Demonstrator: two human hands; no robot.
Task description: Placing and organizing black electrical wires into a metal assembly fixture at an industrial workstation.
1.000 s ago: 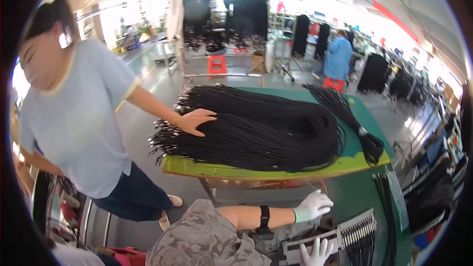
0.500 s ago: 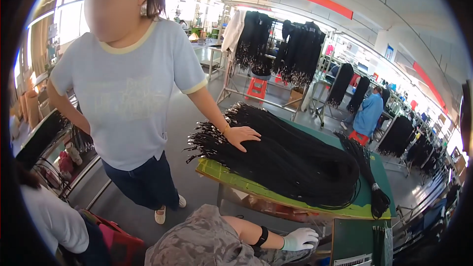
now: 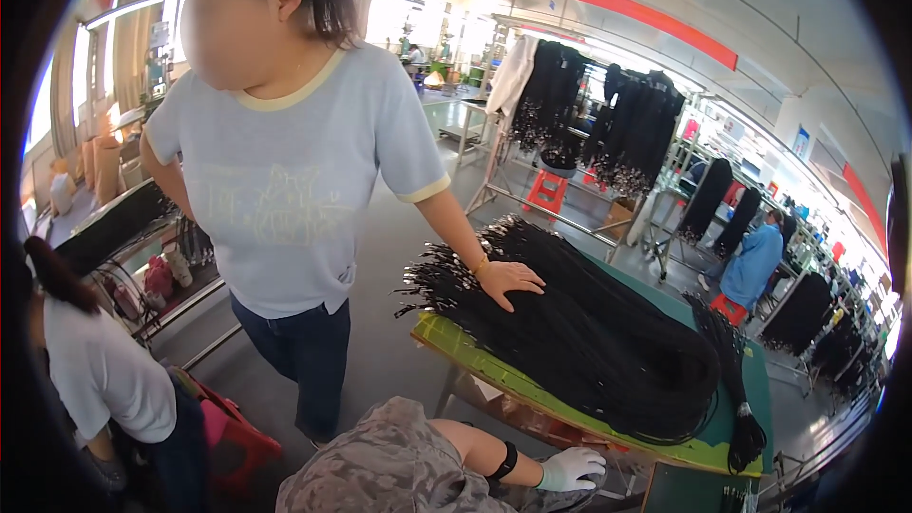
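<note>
My left hand, in a white glove, lies on the grey camouflage cloth over my leg. Its fingers are loosely stretched out, with nothing seen in them. A black strap goes round that forearm. My right hand is out of view. Beyond my left hand stands a table with a green and yellow-green top. A big pile of black cords with shiny metal ends lies on it. A standing person's hand rests flat on the pile. A tied bundle of black cords lies to its right.
The standing person in a light blue shirt is left of the table. Another person in white is at lower left beside a red stool. Racks of hanging black cords stand behind, and a lower green surface is nearby.
The whole view has shifted, so the table, the racks and the standing person appear further right. My left hand stays on my leg. The standing person's hand stays on the cords.
</note>
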